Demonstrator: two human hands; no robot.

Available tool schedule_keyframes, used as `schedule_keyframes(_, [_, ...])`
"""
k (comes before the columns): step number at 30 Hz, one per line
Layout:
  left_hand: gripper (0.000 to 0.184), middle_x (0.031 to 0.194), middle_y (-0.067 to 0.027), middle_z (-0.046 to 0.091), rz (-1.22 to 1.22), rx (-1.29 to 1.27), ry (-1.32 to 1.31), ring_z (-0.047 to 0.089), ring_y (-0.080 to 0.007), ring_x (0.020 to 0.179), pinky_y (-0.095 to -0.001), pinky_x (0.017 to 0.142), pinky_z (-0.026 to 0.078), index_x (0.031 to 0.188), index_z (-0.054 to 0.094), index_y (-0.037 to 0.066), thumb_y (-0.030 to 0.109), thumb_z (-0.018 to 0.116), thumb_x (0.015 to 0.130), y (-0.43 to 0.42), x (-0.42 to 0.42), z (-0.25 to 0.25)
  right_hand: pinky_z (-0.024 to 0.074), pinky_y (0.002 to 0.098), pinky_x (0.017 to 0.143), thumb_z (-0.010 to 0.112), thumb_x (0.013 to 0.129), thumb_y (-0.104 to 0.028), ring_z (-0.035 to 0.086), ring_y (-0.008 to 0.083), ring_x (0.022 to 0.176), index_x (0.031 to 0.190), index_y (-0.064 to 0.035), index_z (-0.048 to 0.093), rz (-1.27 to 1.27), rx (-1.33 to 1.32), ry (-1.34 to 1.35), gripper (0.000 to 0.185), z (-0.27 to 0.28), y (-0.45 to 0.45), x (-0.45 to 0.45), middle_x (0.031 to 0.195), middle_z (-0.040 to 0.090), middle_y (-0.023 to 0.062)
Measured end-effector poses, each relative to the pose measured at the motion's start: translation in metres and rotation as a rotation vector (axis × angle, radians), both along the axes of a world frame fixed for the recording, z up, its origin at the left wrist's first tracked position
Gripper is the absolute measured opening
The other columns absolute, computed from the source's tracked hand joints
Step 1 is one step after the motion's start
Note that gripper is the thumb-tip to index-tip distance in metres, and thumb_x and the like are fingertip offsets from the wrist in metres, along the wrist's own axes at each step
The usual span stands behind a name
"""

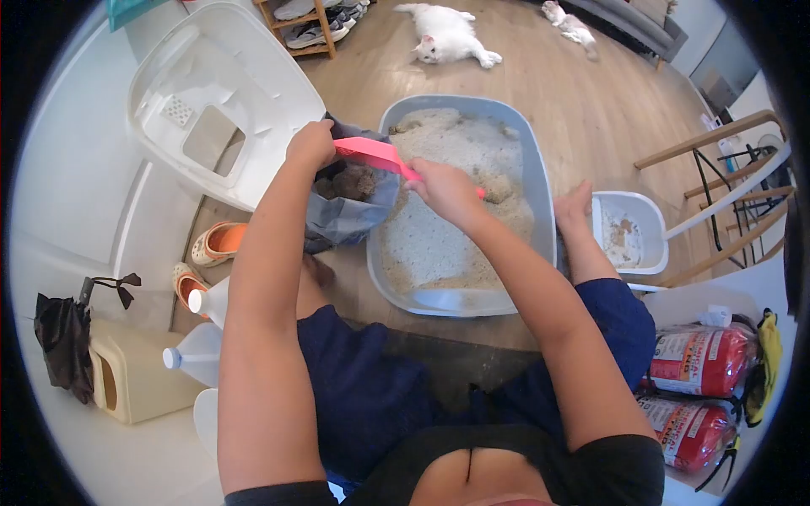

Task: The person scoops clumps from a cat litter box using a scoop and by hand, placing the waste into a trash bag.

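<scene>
My right hand (443, 192) is closed around the handle of a pink litter scoop (371, 153). The scoop's head is tilted over the mouth of a dark grey plastic bag (342, 221), and brown clumps (348, 181) show inside the bag. My left hand (310, 145) is closed at the bag's upper edge, beside the scoop's tip; its fingertips are partly hidden. Right of the bag sits a grey litter box (547, 202) with pale litter (443, 240) spread over its bottom. Darker lumps show at its far left and right side.
A white litter box hood (156, 126) leans at the left. A long-handled dustpan (629, 263) stands right of my foot. Two white cats, one nearer (447, 35) and one farther (574, 27), lie ahead. Red fire extinguishers (696, 434), orange-lined clogs (221, 243) and plastic jugs (198, 354) flank me.
</scene>
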State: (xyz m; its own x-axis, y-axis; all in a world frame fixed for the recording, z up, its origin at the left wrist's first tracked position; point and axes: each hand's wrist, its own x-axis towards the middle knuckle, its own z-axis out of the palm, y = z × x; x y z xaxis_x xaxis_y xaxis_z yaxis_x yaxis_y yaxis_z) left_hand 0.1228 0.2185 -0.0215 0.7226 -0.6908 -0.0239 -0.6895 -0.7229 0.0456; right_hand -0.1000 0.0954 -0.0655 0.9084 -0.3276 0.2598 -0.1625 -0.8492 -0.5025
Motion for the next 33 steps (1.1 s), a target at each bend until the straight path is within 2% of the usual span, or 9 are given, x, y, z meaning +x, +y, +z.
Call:
schedule_keyframes(4, [0.037, 0.115, -0.0142, 0.058, -0.003, -0.001, 0.029, 0.057, -0.0307, 0.106, -0.0412, 0.087, 0.047, 0.116, 0.056, 0.012, 0.013, 0.052, 0.080, 0.002, -0.002, 0.002, 0.0469, 0.0481, 0.068, 0.052, 0.086, -0.026, 0.062, 0.0353, 0.079, 0.097, -0.0095, 0.055, -0.188, -0.053, -0.032, 0.020, -0.003, -0.022, -0.011, 0.086, 0.063, 0.0154])
schedule_keyframes(6, [0.043, 0.118, -0.0141, 0.056, 0.002, -0.035, -0.026, 0.055, -0.0299, 0.109, -0.0411, 0.091, 0.045, 0.123, 0.053, 0.013, 0.012, 0.049, 0.081, 0.004, -0.006, -0.003, 0.0484, 0.0475, 0.064, 0.050, 0.086, -0.021, 0.063, 0.0346, 0.077, 0.102, -0.0082, 0.054, -0.353, -0.222, 0.045, 0.021, -0.007, -0.053, -0.036, 0.084, 0.064, 0.0159])
schedule_keyframes(10, [0.038, 0.121, -0.0157, 0.052, 0.011, -0.031, -0.030, 0.055, -0.0334, 0.107, -0.0437, 0.088, 0.046, 0.120, 0.053, 0.011, 0.009, 0.047, 0.083, -0.004, -0.015, -0.006, 0.0521, 0.0418, 0.059, 0.052, 0.083, -0.015, 0.066, 0.0298, 0.071, 0.099, -0.0052, 0.053, -0.589, -0.632, 0.215, 0.019, -0.004, -0.104, -0.076, 0.080, 0.065, 0.0134])
schedule_keyframes(17, [0.030, 0.121, -0.0180, 0.047, 0.034, 0.036, -0.066, 0.058, -0.0364, 0.100, -0.0447, 0.082, 0.049, 0.111, 0.055, 0.003, 0.008, 0.047, 0.082, -0.013, -0.024, -0.002, 0.0535, 0.0361, 0.056, 0.051, 0.083, -0.013, 0.067, 0.0272, 0.065, 0.094, -0.0029, 0.056, -0.579, -0.713, 0.365, 0.016, -0.046, -0.117, -0.101, 0.076, 0.065, 0.0106])
schedule_keyframes(19, [0.032, 0.119, -0.0191, 0.048, 0.036, 0.030, -0.073, 0.058, -0.0365, 0.099, -0.0439, 0.083, 0.049, 0.111, 0.054, 0.001, 0.007, 0.050, 0.079, -0.011, -0.026, -0.003, 0.0540, 0.0362, 0.057, 0.049, 0.084, -0.012, 0.067, 0.0276, 0.068, 0.094, -0.0031, 0.057, -0.639, -0.625, 0.426, 0.016, -0.066, -0.117, -0.104, 0.077, 0.066, 0.0119])
schedule_keyframes(22, [0.027, 0.122, -0.0164, 0.046, 0.019, 0.003, -0.073, 0.059, -0.0362, 0.100, -0.0455, 0.081, 0.049, 0.108, 0.056, 0.002, 0.007, 0.042, 0.086, -0.011, -0.022, -0.005, 0.0544, 0.0401, 0.064, 0.048, 0.086, -0.014, 0.067, 0.0308, 0.076, 0.095, -0.0007, 0.059, -0.729, -0.433, 0.437, 0.019, -0.078, -0.109, -0.103, 0.083, 0.066, 0.0160])
schedule_keyframes(25, [0.027, 0.122, -0.0158, 0.047, -0.007, -0.002, -0.087, 0.058, -0.0362, 0.100, -0.0454, 0.081, 0.049, 0.108, 0.056, 0.002, 0.007, 0.042, 0.086, -0.012, -0.020, -0.005, 0.0524, 0.0436, 0.073, 0.049, 0.086, -0.018, 0.065, 0.0351, 0.087, 0.100, 0.0024, 0.061, -0.743, -0.104, 0.519, 0.028, -0.066, -0.117, -0.105, 0.095, 0.066, 0.0204])
schedule_keyframes(28, [0.026, 0.121, -0.0154, 0.047, 0.000, 0.004, -0.088, 0.058, -0.0363, 0.099, -0.0454, 0.081, 0.049, 0.107, 0.056, 0.002, 0.007, 0.042, 0.085, -0.012, -0.021, -0.005, 0.0496, 0.0438, 0.080, 0.051, 0.085, -0.024, 0.063, 0.0370, 0.093, 0.101, 0.0018, 0.063, -0.651, 0.026, 0.581, 0.033, -0.065, -0.126, -0.113, 0.103, 0.063, 0.0206])
schedule_keyframes(33, [0.025, 0.119, -0.0151, 0.048, -0.023, -0.004, -0.096, 0.059, -0.0355, 0.099, -0.0455, 0.080, 0.049, 0.106, 0.056, 0.003, 0.007, 0.042, 0.085, -0.007, -0.020, -0.004, 0.0492, 0.0416, 0.078, 0.052, 0.084, -0.026, 0.063, 0.0366, 0.090, 0.096, 0.0003, 0.066, -0.636, 0.277, 0.465, 0.032, -0.096, -0.128, -0.111, 0.101, 0.064, 0.0202])
